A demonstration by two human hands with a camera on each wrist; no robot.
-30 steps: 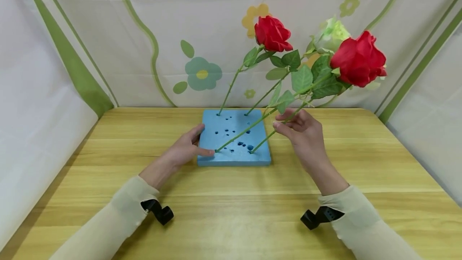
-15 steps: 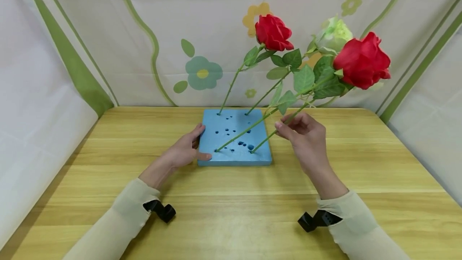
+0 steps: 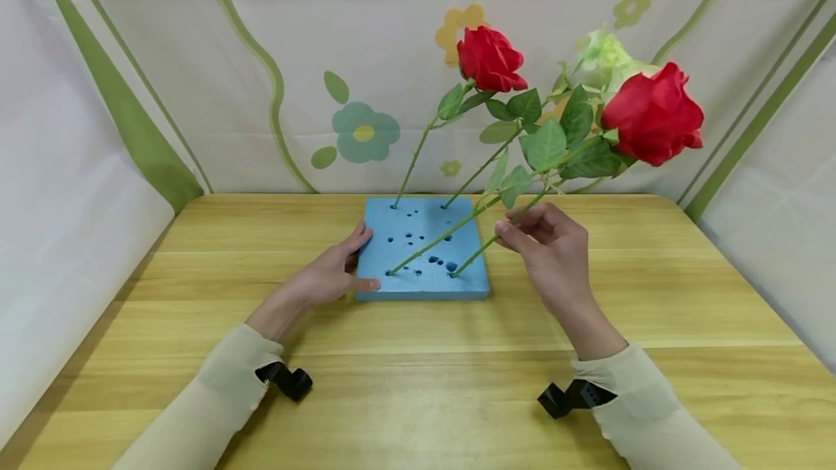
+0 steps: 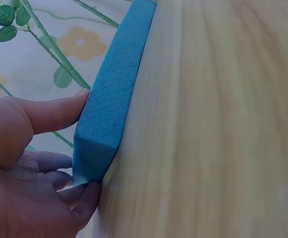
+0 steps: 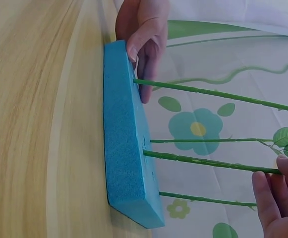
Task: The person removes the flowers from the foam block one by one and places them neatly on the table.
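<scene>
A square blue foam block (image 3: 418, 285) with holes lies flat on the table, several artificial flower stems stuck in it. At its left edge my left hand (image 3: 329, 270) holds it, thumb on top near the front corner, other fingers along the side. Thumb and fingers of my right hand (image 3: 551, 260) pinch the front-right flower stem (image 5: 208, 162), above where it enters the foam. That stem leans right; its bloom is largely hidden behind a red rose (image 3: 653, 114), whose own stem rises from the front-left hole. Another red rose (image 3: 491, 58) and a pale green rose (image 3: 597, 56) stand farther back.
The wooden table (image 3: 418, 383) extends around the block. A white curtain (image 3: 313, 35) with printed flowers hangs right behind the table's back edge, and white cloth also flanks both sides. The leaning blooms reach out to the right, above the right hand.
My left thumb has slid back from the front-left stem toward the block's corner. The right hand and its stem have shifted very slightly right; the block stays in place.
</scene>
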